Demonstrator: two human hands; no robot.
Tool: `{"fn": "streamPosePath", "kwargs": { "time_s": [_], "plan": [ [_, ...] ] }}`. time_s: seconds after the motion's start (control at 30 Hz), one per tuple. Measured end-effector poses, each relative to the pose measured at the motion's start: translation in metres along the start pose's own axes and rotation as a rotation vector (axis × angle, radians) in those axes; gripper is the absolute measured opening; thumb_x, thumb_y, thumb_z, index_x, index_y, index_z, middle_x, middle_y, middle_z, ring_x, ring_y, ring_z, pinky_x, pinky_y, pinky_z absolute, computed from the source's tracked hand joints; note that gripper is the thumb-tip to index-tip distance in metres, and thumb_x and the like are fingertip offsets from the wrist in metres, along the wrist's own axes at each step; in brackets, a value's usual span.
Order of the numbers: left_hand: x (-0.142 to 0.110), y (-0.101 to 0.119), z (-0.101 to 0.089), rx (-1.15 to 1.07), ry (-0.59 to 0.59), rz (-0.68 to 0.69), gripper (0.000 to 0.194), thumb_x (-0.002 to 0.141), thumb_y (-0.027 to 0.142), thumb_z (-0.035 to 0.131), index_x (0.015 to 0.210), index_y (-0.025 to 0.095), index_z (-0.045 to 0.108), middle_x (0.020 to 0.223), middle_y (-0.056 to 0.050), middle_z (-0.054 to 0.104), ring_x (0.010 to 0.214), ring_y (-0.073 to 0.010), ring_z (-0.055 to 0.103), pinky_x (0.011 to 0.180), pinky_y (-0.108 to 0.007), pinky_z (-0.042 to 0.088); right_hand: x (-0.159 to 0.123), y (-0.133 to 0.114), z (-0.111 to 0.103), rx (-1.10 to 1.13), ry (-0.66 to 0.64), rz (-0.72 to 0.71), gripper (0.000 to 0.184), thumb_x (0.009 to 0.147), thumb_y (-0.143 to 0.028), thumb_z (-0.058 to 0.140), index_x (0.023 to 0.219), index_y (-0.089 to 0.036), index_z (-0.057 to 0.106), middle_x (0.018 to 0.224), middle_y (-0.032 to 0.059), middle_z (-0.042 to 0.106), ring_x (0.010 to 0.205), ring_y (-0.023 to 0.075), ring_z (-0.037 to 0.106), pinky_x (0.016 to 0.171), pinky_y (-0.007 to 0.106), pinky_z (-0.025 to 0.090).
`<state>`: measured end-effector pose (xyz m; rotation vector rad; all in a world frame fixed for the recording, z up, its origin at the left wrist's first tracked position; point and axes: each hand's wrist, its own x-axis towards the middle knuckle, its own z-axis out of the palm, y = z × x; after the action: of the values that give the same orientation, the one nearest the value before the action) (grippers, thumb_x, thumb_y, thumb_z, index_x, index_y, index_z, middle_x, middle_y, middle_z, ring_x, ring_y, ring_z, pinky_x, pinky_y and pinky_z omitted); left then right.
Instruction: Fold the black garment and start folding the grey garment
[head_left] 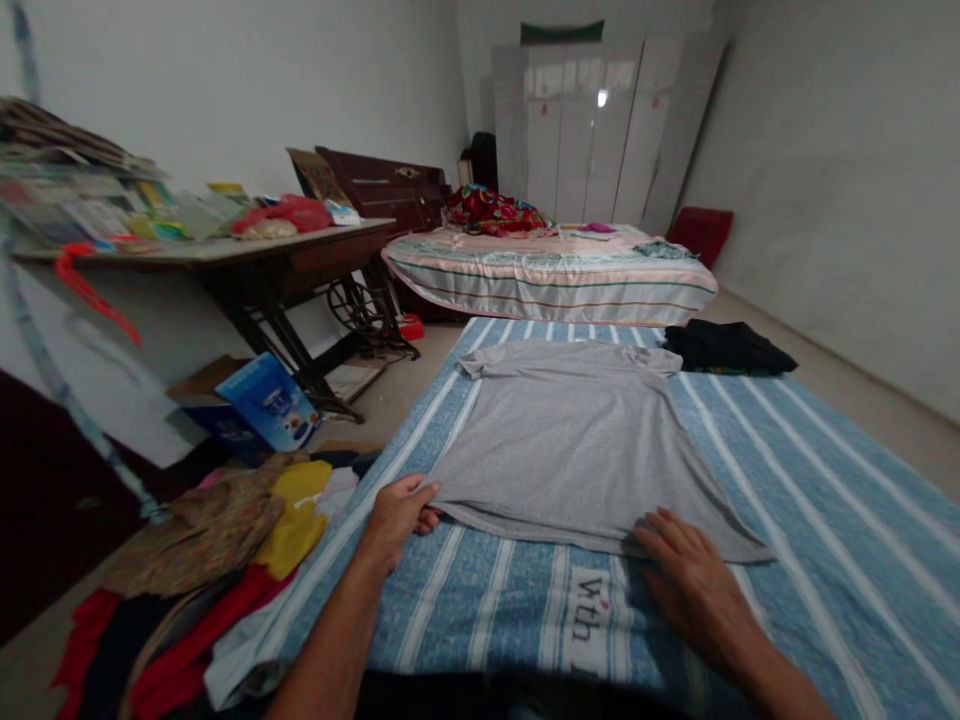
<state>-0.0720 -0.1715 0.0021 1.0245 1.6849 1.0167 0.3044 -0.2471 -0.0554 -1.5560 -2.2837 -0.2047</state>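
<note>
A grey T-shirt [570, 440] lies spread out on a blue-and-white striped bedsheet [817, 480], its hem toward me and its sleeves at the far end. My left hand [401, 515] pinches the shirt's left hem corner between thumb and fingers. Over the hem on the right side, my right hand [686, 560] rests with fingers stretched out, touching the cloth near its edge. Some soft creases run across the shirt's lower part.
Folded black clothing [727, 347] lies at the bed's far right. A clothes pile [202, 530] sits left of the bed, with a blue box [274, 405] behind it. Beyond are a sewing-machine table [300, 245], another bed [555, 280] and a wardrobe [577, 150].
</note>
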Motion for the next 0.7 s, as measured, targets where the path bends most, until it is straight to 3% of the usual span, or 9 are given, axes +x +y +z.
{"fn": "streamPosePath", "kwargs": {
  "time_s": [0.13, 0.27, 0.53, 0.7],
  "plan": [
    [-0.002, -0.001, -0.001, -0.067, 0.0, 0.001, 0.038, 0.055, 0.045, 0.067, 0.074, 0.015, 0.057, 0.049, 0.003, 0.056, 0.039, -0.0082, 0.051, 0.038, -0.016, 0.036, 0.027, -0.037, 0.0, 0.085, -0.093, 0.0, 0.044, 0.073, -0.006, 0.046, 0.114, -0.02, 0.058, 0.116, 0.0098, 0.06, 0.111, 0.025, 0.052, 0.092, 0.04, 0.041],
    [-0.003, -0.001, -0.001, -0.073, -0.002, 0.004, 0.039, 0.055, 0.046, 0.067, 0.076, 0.014, 0.057, 0.049, 0.003, 0.056, 0.039, -0.0082, 0.051, 0.038, -0.016, 0.036, 0.043, -0.051, -0.003, 0.108, -0.219, -0.076, 0.037, 0.076, -0.003, 0.044, 0.102, -0.02, 0.062, 0.113, 0.0101, 0.061, 0.097, 0.0226, 0.058, 0.082, 0.034, 0.045],
    [-0.001, -0.002, 0.001, -0.042, 0.031, 0.006, 0.037, 0.057, 0.046, 0.064, 0.076, 0.015, 0.058, 0.049, 0.002, 0.056, 0.04, -0.0097, 0.052, 0.039, -0.018, 0.037, 0.047, -0.056, 0.005, 0.043, -0.173, -0.121, 0.022, 0.076, -0.003, 0.048, 0.085, -0.018, 0.061, 0.107, 0.0116, 0.06, 0.096, 0.0245, 0.057, 0.079, 0.035, 0.044],
    [-0.005, 0.002, -0.001, -0.062, 0.025, -0.03, 0.035, 0.056, 0.045, 0.065, 0.073, 0.015, 0.056, 0.049, 0.001, 0.057, 0.039, -0.0106, 0.053, 0.038, -0.019, 0.037, 0.048, -0.044, -0.005, 0.208, -0.16, -0.119, 0.026, 0.075, -0.001, 0.042, 0.081, -0.02, 0.058, 0.092, 0.0066, 0.062, 0.085, 0.0187, 0.058, 0.074, 0.028, 0.044]
  ]
}}
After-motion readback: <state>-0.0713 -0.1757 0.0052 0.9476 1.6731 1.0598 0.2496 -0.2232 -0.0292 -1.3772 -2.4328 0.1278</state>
